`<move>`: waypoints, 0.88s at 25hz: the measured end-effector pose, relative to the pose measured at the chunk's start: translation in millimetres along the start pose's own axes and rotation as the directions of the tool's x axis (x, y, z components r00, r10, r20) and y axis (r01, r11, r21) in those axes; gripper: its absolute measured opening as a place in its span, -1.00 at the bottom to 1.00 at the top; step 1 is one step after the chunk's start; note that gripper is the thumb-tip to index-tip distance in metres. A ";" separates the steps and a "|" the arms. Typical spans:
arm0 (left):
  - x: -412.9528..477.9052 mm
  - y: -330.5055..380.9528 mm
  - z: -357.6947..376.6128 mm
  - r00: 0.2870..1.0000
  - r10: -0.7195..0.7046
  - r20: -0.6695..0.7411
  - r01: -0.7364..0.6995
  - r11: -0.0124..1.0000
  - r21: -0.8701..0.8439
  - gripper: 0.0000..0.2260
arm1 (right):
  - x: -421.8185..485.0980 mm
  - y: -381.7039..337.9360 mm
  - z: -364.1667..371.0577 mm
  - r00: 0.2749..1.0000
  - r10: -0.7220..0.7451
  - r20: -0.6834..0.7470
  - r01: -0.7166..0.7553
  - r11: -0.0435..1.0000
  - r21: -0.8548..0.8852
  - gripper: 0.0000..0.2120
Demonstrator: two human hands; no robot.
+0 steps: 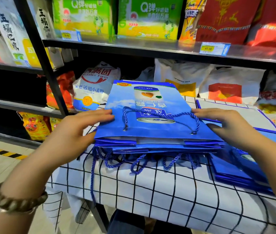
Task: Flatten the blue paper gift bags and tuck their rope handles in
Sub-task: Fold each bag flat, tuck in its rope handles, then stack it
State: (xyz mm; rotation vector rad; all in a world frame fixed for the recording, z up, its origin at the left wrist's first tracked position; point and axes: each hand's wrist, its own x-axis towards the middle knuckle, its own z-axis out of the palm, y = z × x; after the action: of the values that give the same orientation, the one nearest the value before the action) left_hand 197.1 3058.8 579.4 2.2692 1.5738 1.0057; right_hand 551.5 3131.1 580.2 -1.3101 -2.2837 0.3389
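Observation:
A stack of flattened blue paper gift bags (150,146) lies on a table covered with a white checked cloth (167,191). The top bag (122,98) shows a printed can, and its blue rope handle (159,115) lies looped on its face. Handles of the lower bags (139,164) hang over the stack's near edge. My left hand (83,125) touches the top bag's left edge with straight fingers, thumb under the edge. My right hand (223,122) rests with straight fingers against the bag's right edge.
More blue bags (238,168) lie on the cloth at the right, and a white sheet with blue edging (235,114) sits behind them. A black metal shelf (150,48) with boxes and flour sacks stands behind the table. A striped floor marking runs at left.

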 end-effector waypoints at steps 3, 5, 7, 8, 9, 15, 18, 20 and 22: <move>6.8 3.0 2.3 1.000 -0.018 -0.009 0.017 0.999 -0.050 -0.46 | -2.2 -3.1 -6.7 0.999 0.021 -0.031 -0.020 0.999 0.044 -0.56; 16.3 11.0 -0.4 0.993 -0.012 -0.120 0.005 0.998 -0.062 -0.50 | -6.6 -5.9 -9.5 0.999 0.046 -0.005 -0.046 0.996 0.075 -0.61; 29.6 23.3 -4.3 0.972 -0.019 -0.235 -0.003 0.996 -0.090 -0.71 | -5.9 -9.7 -10.3 0.992 0.118 -0.038 -0.109 0.978 0.180 -0.78; 36.9 29.5 -5.3 0.961 -0.030 -0.276 -0.011 0.989 -0.146 -0.77 | -2.1 -11.2 -10.9 0.983 0.159 -0.090 -0.133 0.959 0.249 -0.84; 46.1 35.9 -5.9 0.949 -0.042 -0.314 -0.037 0.970 -0.241 -0.84 | 2.6 -16.0 -11.1 0.970 0.182 -0.161 -0.121 0.936 0.331 -0.83; 91.3 59.3 0.2 0.986 -0.052 -0.160 -0.051 0.811 -0.583 -0.97 | 29.8 -16.7 -29.6 0.721 0.376 -0.582 0.175 0.714 0.678 -0.75; 100.7 58.9 15.7 0.996 -0.055 -0.072 0.015 0.885 -0.465 -0.86 | 22.3 -9.8 -48.8 0.666 0.412 -0.622 0.310 0.606 0.733 -0.60; 110.2 74.9 18.4 0.981 -0.059 -0.186 -0.025 0.908 -0.419 -0.90 | 14.6 -5.2 -51.3 0.691 0.343 -0.636 0.345 0.616 0.708 -0.76; 125.4 101.5 18.3 0.963 0.018 -0.268 -0.120 0.922 -0.367 -0.88 | 6.0 3.8 -54.3 0.692 0.342 -0.636 0.262 0.702 0.662 -0.87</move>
State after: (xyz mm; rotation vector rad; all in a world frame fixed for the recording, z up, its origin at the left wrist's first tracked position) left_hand 309.8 3132.1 670.4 1.9972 1.2469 1.5330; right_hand 580.1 3136.9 626.5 -0.8339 -1.2065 0.5396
